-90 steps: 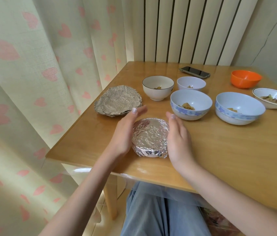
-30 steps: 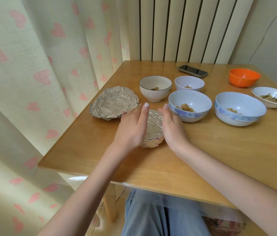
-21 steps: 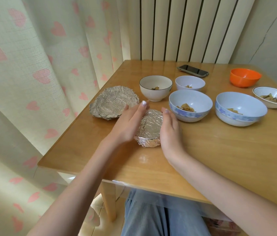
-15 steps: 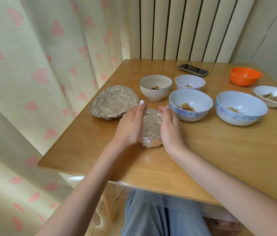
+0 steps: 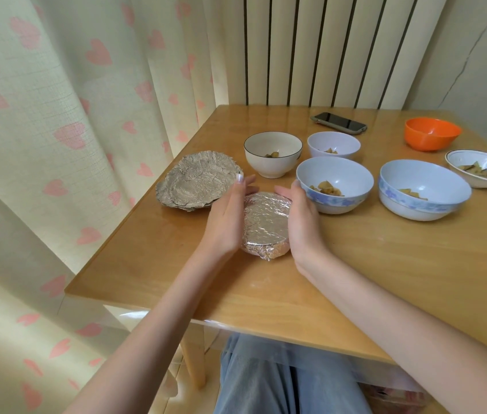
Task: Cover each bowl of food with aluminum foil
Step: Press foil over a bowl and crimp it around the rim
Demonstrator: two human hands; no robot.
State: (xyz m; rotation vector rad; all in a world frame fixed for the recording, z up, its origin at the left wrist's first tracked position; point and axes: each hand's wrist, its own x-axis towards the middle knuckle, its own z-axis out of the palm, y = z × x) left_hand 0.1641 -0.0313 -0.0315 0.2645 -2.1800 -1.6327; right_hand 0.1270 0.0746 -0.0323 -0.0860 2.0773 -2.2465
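Observation:
A foil-covered bowl stands near the table's front left. My left hand presses its left side and my right hand presses its right side, fingers straight along the foil. A stack of crumpled foil sheets lies to the left. Uncovered bowls with food stand behind: a white bowl with a dark rim, a small white bowl, two blue-patterned bowls, and a shallow white bowl. An orange bowl is at the back right.
A phone lies at the back of the wooden table. A heart-patterned curtain hangs close along the table's left edge. My knees in jeans are under the front edge.
The covered bowl has been slid away from the front edge toward the other bowls, with both hands closing in on its sides. In the last half second the hands barely move.

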